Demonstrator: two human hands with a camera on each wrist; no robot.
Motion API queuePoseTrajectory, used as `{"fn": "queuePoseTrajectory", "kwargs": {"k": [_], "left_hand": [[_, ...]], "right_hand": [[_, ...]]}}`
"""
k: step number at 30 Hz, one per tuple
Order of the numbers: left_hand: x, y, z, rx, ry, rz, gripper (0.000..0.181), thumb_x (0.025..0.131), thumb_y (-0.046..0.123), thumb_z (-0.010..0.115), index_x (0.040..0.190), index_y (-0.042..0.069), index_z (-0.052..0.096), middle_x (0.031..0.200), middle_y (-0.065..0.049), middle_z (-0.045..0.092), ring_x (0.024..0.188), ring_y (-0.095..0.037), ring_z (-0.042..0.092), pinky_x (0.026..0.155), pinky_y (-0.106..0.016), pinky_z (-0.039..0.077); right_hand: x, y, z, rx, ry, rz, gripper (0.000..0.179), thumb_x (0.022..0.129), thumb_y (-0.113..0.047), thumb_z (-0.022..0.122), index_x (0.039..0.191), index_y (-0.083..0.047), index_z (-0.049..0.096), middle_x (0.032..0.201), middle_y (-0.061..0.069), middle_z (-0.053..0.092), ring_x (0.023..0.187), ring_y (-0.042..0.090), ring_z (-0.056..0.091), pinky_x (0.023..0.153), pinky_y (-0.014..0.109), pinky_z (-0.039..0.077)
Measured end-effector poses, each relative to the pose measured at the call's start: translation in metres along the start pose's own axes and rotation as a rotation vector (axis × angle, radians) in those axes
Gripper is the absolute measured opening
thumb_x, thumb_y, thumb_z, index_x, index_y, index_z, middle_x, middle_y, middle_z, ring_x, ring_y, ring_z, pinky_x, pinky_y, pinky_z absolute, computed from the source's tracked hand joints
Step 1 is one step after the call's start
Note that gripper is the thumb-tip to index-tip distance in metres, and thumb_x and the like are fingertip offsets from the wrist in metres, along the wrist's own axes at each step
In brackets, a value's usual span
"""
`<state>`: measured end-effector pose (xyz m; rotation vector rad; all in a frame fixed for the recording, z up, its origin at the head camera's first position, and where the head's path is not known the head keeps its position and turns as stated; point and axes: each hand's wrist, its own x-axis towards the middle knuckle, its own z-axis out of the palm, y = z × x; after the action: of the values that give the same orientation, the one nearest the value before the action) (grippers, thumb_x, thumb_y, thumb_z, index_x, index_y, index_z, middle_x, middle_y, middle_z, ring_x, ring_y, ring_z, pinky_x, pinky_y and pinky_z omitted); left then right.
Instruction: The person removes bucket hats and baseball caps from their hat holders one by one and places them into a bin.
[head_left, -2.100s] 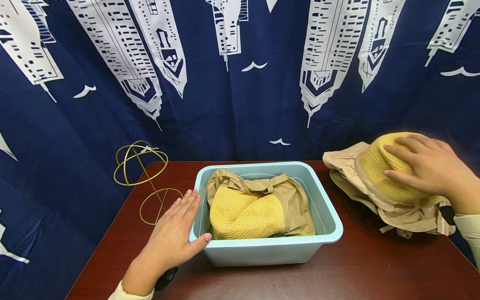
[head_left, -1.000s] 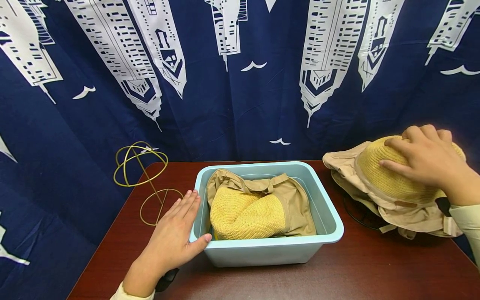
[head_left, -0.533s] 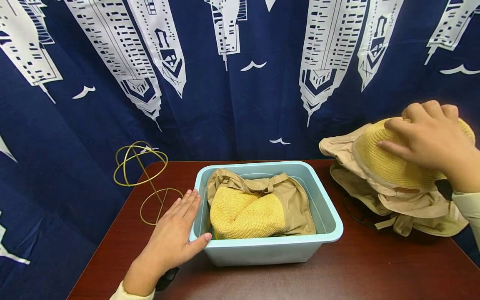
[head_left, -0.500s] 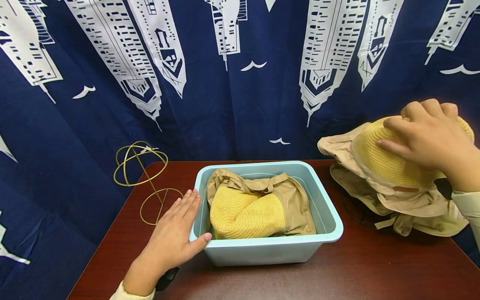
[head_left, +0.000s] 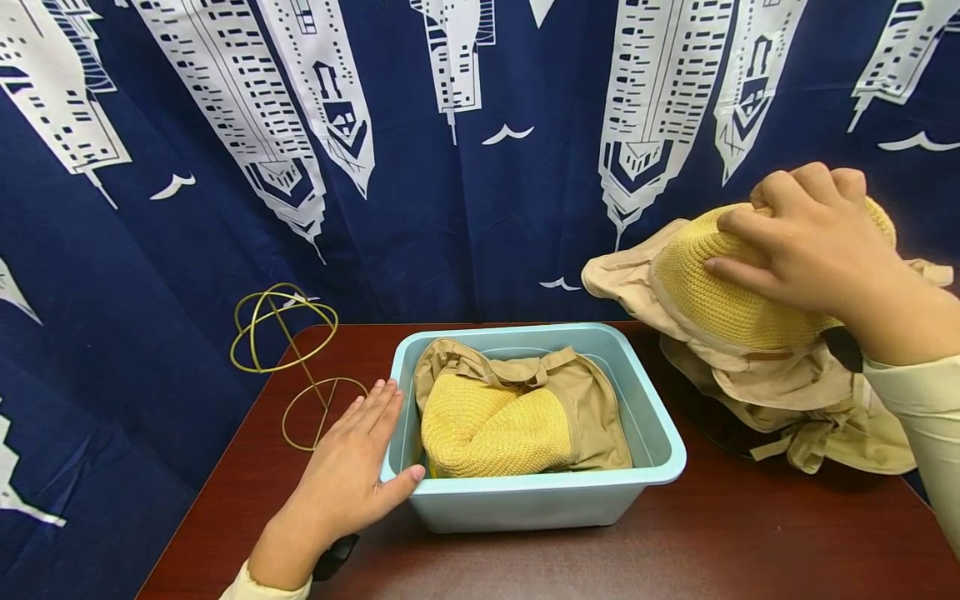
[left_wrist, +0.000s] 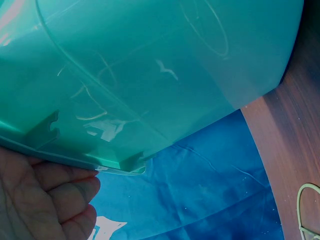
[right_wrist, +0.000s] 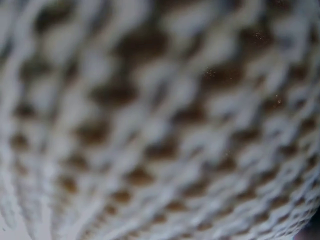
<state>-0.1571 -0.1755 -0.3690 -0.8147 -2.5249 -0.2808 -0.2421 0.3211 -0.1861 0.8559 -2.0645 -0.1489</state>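
My right hand [head_left: 817, 242] grips the yellow woven crown of a sun hat [head_left: 697, 283] with a cream cloth brim, its fingers bent over the top. This hat is held up, tilted, above a second sun hat [head_left: 862, 442] with a tied cloth strap. In the right wrist view the blurred weave of the crown [right_wrist: 160, 120] fills the picture. My left hand [head_left: 341, 471] rests on the left rim of the light blue bin [head_left: 525, 504], fingers straight, thumb on the front corner. Inside the bin lies a folded yellow hat [head_left: 517, 425] with a khaki brim.
A gold wire hat stand [head_left: 300, 358] stands at the back left of the dark red table [head_left: 712, 550]. Under the second hat, part of a dark wire base shows. A navy curtain [head_left: 487, 225] with white city prints hangs behind the table.
My right hand has closed on the top hat's crown and lifted it up and to the left, uncovering more of the hat beneath. My left hand and the bin have stayed put.
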Motion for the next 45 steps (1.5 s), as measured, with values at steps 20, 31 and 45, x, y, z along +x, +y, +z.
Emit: {"fn": "queuePoseTrajectory", "kwargs": {"k": [20,31,45], "left_hand": [[-0.001,-0.001,0.003,-0.005,0.021,0.015,0.086,0.092,0.061,0.050,0.142,-0.009,0.047,0.147,-0.023,0.047,0.141,-0.035,0.038,0.112,-0.051,0.034],[-0.001,-0.002,0.003,-0.019,0.030,0.012,0.086,0.092,0.062,0.050,0.140,-0.010,0.048,0.147,-0.023,0.046,0.141,-0.035,0.037,0.112,-0.052,0.034],[-0.001,-0.005,0.004,-0.033,0.043,0.021,0.088,0.092,0.060,0.051,0.144,-0.011,0.042,0.150,-0.027,0.041,0.141,-0.037,0.037,0.111,-0.053,0.034]], "right_hand": [[0.084,-0.085,0.012,0.142,0.129,-0.242,0.055,0.096,-0.064,0.041,0.095,-0.013,0.059,0.091,0.015,0.046,0.086,0.043,0.040,0.070,0.059,0.028],[0.102,-0.136,0.029,0.211,0.113,-0.391,0.037,0.091,-0.051,0.055,0.095,-0.015,0.058,0.092,0.010,0.047,0.087,0.036,0.044,0.072,0.052,0.033],[0.084,-0.176,0.048,0.231,-0.007,-0.492,0.032,0.091,-0.050,0.056,0.099,-0.019,0.057,0.095,0.008,0.049,0.090,0.032,0.045,0.080,0.052,0.037]]}}
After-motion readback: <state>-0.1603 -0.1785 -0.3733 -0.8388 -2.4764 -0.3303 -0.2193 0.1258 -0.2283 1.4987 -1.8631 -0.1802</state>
